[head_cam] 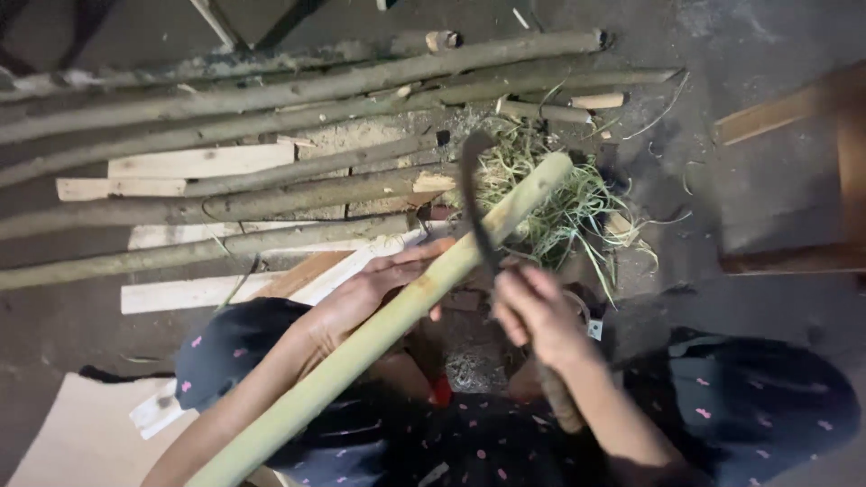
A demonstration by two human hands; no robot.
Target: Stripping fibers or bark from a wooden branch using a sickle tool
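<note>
Starting well left of the pale green peeled pole [397, 311], a pile of long, rough grey-green branches [271, 194] lies on the ground, with flat pale wooden boards [203, 162] beneath and between them, the whole heap reaching to just above the pole's upper end. The pole itself runs on a slant from the lower left up to the right, crossing over the person's lap, which is covered in dark cloth with small pink dots [505, 442]. The left hand [365, 293] lies against the pole's upper side about halfway along, fingers stretched out together along the wood, with the thumb seemingly tucked beneath, though that part is hard to see. Just right of the pole, the right hand [537, 311] has its fingers curled tight around the handle of a dark curved blade [475, 198], whose hooked metal crosses the pole near its upper end. Behind that end lies a tangle of pale green stringy shavings [564, 203]. Far right of the pole stands a brown wooden frame [794, 180].
</note>
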